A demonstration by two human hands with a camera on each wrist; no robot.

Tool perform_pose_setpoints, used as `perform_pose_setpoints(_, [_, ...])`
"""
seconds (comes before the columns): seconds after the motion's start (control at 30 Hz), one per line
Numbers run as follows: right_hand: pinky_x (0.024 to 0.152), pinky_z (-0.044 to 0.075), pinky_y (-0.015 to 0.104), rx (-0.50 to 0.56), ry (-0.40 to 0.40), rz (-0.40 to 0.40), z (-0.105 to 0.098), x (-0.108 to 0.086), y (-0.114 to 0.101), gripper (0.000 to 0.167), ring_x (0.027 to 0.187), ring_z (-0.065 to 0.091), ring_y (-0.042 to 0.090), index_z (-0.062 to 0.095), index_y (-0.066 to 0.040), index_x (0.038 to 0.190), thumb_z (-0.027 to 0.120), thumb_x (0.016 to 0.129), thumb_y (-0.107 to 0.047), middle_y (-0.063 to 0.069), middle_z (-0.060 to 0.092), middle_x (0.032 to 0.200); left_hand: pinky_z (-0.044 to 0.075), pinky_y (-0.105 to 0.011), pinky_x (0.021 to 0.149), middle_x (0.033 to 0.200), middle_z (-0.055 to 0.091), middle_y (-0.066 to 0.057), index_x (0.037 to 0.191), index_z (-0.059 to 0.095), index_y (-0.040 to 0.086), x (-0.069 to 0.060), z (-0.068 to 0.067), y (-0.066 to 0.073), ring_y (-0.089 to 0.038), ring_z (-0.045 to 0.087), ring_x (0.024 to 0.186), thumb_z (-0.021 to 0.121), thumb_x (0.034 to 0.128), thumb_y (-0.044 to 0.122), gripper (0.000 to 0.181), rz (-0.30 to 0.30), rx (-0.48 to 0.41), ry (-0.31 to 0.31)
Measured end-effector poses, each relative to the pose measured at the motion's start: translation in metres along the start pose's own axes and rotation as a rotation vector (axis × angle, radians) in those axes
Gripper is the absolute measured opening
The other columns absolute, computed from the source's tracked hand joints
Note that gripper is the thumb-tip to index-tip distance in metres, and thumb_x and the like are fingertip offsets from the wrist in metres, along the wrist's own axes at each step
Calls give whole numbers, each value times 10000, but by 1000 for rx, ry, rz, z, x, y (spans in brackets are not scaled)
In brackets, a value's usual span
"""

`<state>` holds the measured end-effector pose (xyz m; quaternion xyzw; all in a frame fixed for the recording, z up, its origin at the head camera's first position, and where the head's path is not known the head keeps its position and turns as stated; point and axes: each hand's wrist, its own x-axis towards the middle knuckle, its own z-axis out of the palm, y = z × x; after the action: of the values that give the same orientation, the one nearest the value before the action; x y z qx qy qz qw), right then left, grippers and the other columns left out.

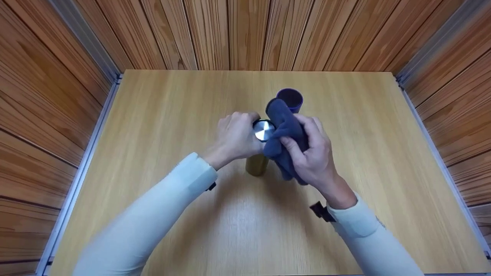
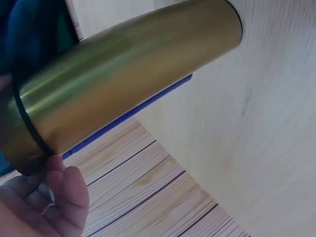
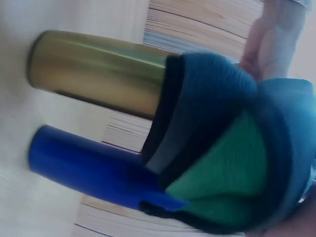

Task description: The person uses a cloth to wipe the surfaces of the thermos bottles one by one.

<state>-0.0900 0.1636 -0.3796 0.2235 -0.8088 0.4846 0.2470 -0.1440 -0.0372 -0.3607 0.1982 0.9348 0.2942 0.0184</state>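
A gold cylindrical bottle (image 1: 256,165) (image 2: 133,69) (image 3: 98,74) with a shiny metal top (image 1: 264,130) stands on the table. My left hand (image 1: 239,134) (image 2: 54,202) grips it near its top, fingers curled round it. In my right hand (image 1: 316,153) is a bunched dark blue cloth (image 1: 285,134) (image 3: 217,94), pinched between thumb and fingers, lying against the right side of the bottle's top. The right wrist view shows a green part (image 3: 227,163) of the cloth; it hides the bottle's upper end there.
Behind the cloth stands a blue-purple cylinder (image 1: 290,99) (image 3: 89,165), its round top dark inside, partly hidden by the cloth. The wooden table (image 1: 172,103) is bordered by wood-plank walls (image 1: 245,34) at the back and both sides.
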Motion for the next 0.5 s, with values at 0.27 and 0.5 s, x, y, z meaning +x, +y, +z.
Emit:
perform_pose_setpoints(0.27, [837,429,403,-165,-313,99,3,29,-18,527,1023,534,268,581,-84,1413,725,964,-320,136,514,1220,465,-326,606,787,607,-24,1011,692,69,-3,5,-11,-200,595,703,770,857,466,433,65,-87,19])
perform_pose_setpoints(0.5, [792,407,402,-275,-499,273,7,43,-19,723,1023,504,295,531,-113,1485,700,928,-541,102,445,1239,516,-324,674,834,617,-25,1077,699,86,-6,12,-21,-199,605,764,751,899,414,377,66,-142,-20])
